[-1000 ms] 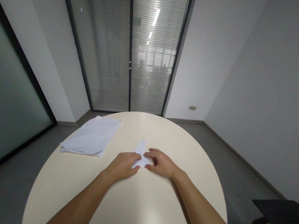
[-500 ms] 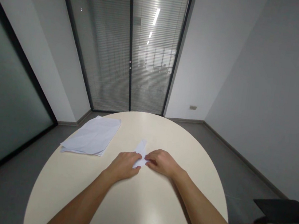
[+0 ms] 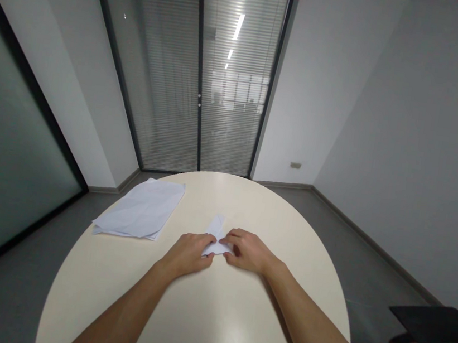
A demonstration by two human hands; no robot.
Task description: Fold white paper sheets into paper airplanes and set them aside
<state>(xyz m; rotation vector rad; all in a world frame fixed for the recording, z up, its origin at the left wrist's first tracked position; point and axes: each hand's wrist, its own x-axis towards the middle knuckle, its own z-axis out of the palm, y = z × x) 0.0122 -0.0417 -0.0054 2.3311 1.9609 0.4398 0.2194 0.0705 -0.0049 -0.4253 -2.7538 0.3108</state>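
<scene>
Right fingers [image 3: 228, 239] wider, apparently on paper [image 3: 218, 247]

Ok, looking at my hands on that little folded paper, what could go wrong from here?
The small folded paper might crease crookedly if the left hand and right hand press its sides unevenly. It could also slip on the shiny table. The stack of sheets lies close to the table's edge, so a bump might push some off.
</scene>
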